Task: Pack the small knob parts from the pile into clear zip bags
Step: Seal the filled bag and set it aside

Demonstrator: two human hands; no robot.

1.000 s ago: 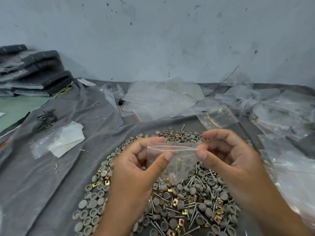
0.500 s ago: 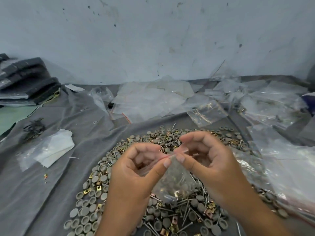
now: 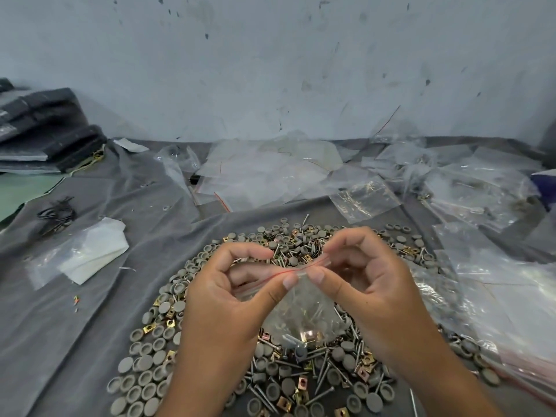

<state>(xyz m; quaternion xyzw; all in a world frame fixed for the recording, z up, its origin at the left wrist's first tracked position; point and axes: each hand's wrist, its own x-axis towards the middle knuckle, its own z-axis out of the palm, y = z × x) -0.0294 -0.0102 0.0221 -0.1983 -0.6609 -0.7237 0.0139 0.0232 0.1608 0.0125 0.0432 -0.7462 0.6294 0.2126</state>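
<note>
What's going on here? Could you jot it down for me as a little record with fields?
Setting: grey cloth against a pale wall
Left hand: pinches the zip bag's top edge
Right hand: pinches the same edge
Zip bag: clear, red-lined top, a few parts inside, held above the pile
Pile: grey round caps, nails, brass square clips
Behind: loose clear bags

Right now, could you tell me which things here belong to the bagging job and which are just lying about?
Job: zip bag pinched by left hand and right hand; parts pile; spare bags.
Lying about: black bands; dark stack; white sheet.
</note>
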